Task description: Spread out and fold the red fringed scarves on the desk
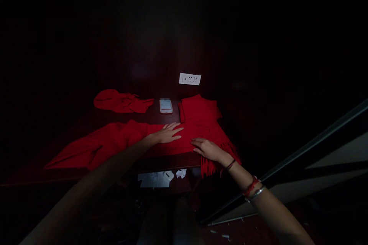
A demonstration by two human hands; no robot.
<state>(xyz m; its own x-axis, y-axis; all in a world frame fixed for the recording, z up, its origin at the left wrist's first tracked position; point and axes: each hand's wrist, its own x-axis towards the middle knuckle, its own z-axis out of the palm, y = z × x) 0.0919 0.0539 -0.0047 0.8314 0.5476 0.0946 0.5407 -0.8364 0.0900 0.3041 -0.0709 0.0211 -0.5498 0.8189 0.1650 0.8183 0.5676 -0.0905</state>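
Open-fingered, my left hand (166,134) and right hand (207,148) lie flat on the red fringed cloth (186,138), pinching nothing visible; it spans the counter (163,118) at frame center.

Head-worn view, forward and down
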